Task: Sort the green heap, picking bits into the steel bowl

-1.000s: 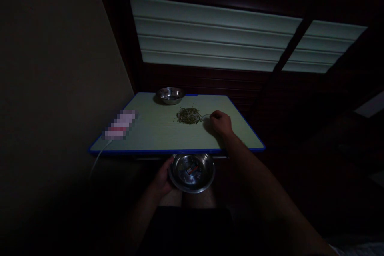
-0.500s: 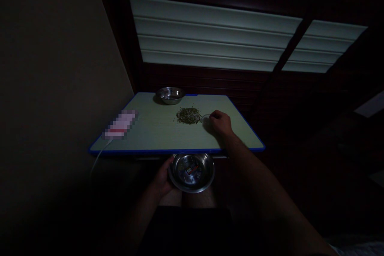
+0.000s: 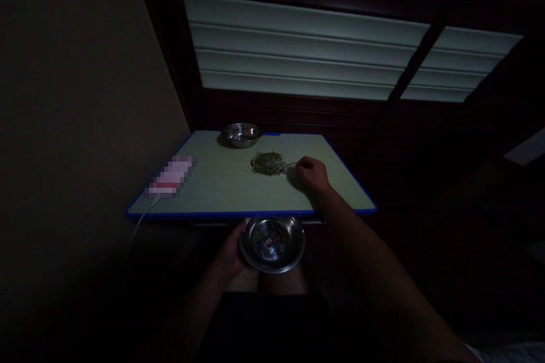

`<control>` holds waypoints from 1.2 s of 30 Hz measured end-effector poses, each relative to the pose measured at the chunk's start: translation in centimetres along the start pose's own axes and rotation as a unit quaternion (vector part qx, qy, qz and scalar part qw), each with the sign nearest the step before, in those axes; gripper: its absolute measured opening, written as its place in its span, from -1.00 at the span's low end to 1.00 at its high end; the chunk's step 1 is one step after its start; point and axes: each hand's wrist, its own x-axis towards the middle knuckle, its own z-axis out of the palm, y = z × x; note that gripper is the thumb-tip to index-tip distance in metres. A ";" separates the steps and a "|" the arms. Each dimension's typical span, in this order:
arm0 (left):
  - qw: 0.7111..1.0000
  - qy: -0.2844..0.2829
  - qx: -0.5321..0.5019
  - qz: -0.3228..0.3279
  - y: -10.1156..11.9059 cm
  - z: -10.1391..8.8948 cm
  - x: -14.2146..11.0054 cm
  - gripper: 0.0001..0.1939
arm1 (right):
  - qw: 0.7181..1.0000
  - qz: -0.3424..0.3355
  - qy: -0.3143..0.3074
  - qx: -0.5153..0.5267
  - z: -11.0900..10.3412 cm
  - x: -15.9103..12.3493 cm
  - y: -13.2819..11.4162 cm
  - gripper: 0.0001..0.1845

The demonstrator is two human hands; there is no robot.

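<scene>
Below the near edge of the table, my left hand (image 3: 232, 252) grips the left rim of a shiny metal bowl (image 3: 293, 258). A small dark and red label-like patch shows on the bowl's bottom. Over the table my right hand (image 3: 313, 173) is closed around the handle of what looks like a thin spoon (image 3: 290, 165). Its tip touches the right side of a loose pile of small greenish grains (image 3: 267, 163) mixed with pale bits. My fingers and the dim light hide part of the spoon.
A second metal bowl (image 3: 242, 136) stands at the back of the pale, blue-edged table (image 3: 221, 190). On the left lies a blurred-out phone-like object (image 3: 171, 177) with a white cable (image 3: 142, 218) hanging off the edge. A wall rises at left, dark slatted panels behind.
My right hand has shifted very slightly left with the spoon at the pile's edge. My left hand and the bowl stay practically still.
</scene>
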 end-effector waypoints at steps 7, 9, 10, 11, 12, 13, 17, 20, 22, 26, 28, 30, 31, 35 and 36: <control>1.000 0.009 0.008 -0.006 0.1 0.2 -0.2 -0.76 | 1.000 -0.006 -0.014 0.018 0.1 -0.1 0.1 -0.83; 1.000 0.024 0.011 -0.003 0.2 0.6 -0.4 -0.77 | 1.000 -0.010 -0.019 0.022 0.2 0.0 0.2 -0.83; 1.000 0.029 0.010 -0.002 0.2 0.8 -0.5 -0.77 | 0.999 -0.010 -0.021 0.023 0.2 0.0 0.2 -0.83; 0.999 0.035 0.008 0.000 0.2 0.9 -0.6 -0.77 | 0.999 -0.009 -0.023 0.023 0.3 0.0 0.3 -0.82; 0.999 0.037 0.007 -0.001 0.2 1.0 -0.6 -0.77 | 0.999 -0.007 -0.023 0.023 0.3 0.0 0.3 -0.82; 0.999 0.037 0.006 -0.003 0.2 1.0 -0.7 -0.77 | 0.999 -0.005 -0.023 0.024 0.3 0.0 0.3 -0.82; 1.000 0.029 -0.003 -0.001 0.2 0.9 -0.6 -0.78 | 0.999 -0.006 -0.018 0.030 0.2 -0.1 0.1 -0.83; 1.000 0.027 -0.004 -0.004 0.2 0.9 -0.6 -0.78 | 0.999 -0.008 -0.024 0.037 0.2 -0.2 -0.1 -0.84; 1.000 0.029 -0.001 -0.005 0.3 0.9 -0.6 -0.77 | 0.999 -0.007 -0.034 0.041 0.2 -0.2 -0.2 -0.84; 1.000 0.029 0.002 -0.007 0.3 1.0 -0.6 -0.76 | 0.999 -0.008 -0.029 0.037 0.3 -0.1 0.0 -0.84; 1.000 0.029 0.003 -0.008 0.3 1.0 -0.6 -0.77 | 0.999 -0.008 -0.016 0.027 0.3 0.0 0.2 -0.82; 0.999 0.034 0.001 -0.006 0.3 1.0 -0.6 -0.78 | 1.000 -0.007 -0.007 0.014 0.3 0.1 0.3 -0.82; 0.999 0.036 0.000 -0.005 0.3 1.0 -0.6 -0.78 | 1.000 -0.007 -0.004 0.009 0.3 0.1 0.4 -0.82; 0.999 0.034 -0.001 -0.009 0.3 1.0 -0.6 -0.78 | 1.000 -0.008 -0.001 -0.001 0.4 0.1 0.5 -0.82; 0.999 0.033 -0.001 -0.012 0.3 1.0 -0.6 -0.78 | 1.000 -0.008 -0.002 -0.003 0.4 0.1 0.4 -0.82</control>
